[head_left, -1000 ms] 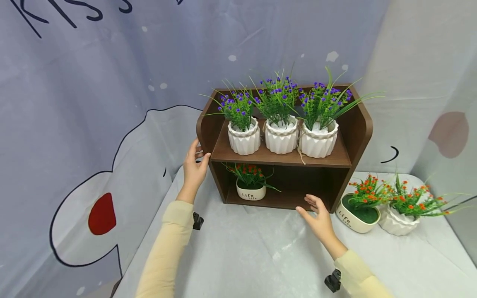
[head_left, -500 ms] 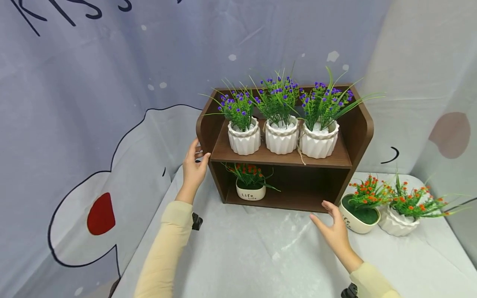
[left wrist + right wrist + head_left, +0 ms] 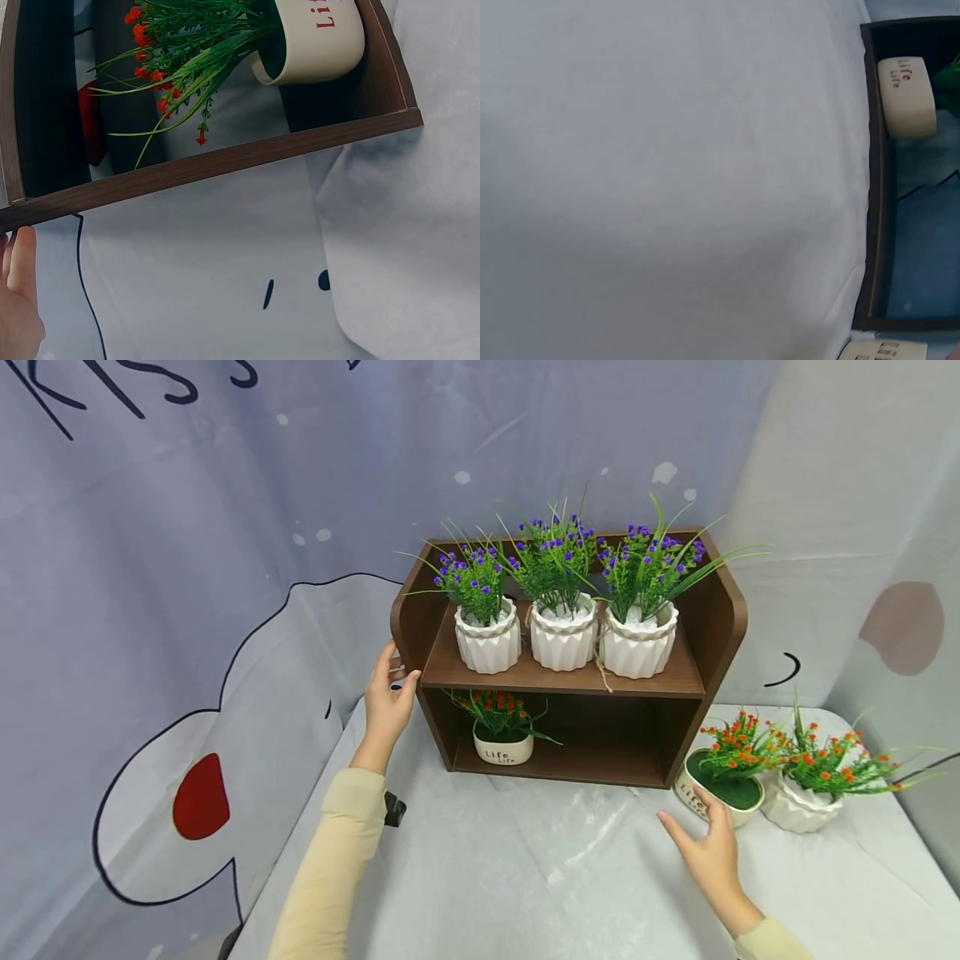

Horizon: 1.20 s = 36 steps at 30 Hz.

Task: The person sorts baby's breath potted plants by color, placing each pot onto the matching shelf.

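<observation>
Just past the fingertips of a wide, empty right hand (image 3: 710, 856) sat the oval pot (image 3: 684, 782), the apparent reach calling for a closing grasp; farther off, the left hand (image 3: 386, 706), fingers extended, touched the brown shelf (image 3: 525, 683).

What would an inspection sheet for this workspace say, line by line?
Surface: pale, lightly creased table covering.
Job's things: brown shelf; three purple-flowered pots on the upper level; lower cream pot inside, at left; outer cream pot and white fluted pot right of the shelf, both orange-flowered.
Clutter: nothing seen.
Hands: left hand touches the shelf's left side; right hand, thumb and fingers apart, is at the outer cream pot, contact unclear.
Cables: none certain; dark line far right, unclear.
Surroundings: grey-blue backdrop with drawn outlines.
</observation>
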{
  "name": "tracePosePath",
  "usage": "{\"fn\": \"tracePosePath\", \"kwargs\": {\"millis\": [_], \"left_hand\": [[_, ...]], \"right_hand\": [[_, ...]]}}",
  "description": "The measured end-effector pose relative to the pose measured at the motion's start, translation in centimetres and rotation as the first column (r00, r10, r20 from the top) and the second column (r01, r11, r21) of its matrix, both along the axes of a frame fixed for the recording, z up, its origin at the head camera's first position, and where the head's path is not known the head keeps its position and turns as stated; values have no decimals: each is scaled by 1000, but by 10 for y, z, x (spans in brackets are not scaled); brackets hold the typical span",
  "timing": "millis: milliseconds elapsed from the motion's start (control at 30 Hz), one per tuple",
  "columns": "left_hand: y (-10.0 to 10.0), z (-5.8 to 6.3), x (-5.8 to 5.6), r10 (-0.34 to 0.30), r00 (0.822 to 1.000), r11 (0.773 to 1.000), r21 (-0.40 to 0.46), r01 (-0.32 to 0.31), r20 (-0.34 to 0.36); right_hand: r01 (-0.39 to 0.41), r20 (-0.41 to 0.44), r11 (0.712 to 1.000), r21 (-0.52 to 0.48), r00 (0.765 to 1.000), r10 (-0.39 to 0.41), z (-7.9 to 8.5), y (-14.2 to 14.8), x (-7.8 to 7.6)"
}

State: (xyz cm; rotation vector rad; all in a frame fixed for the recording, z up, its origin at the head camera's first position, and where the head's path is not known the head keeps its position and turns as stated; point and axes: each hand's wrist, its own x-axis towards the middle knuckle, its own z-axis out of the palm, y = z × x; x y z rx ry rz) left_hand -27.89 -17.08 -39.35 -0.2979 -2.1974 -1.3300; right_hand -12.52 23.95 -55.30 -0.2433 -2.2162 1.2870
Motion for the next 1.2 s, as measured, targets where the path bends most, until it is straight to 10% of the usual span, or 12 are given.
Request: {"fn": "tracePosePath", "kwargs": {"millis": [567,1200], "left_hand": [[1,0,2,-1,1000,1000,6,1,-26],[2,0,2,13,999,1000,-13,-14,-30]], "right_hand": [[153,-15,987,43,988,-152,-12,51,2],[161,215,987,18,963,-161,-24,79,-15]]}}
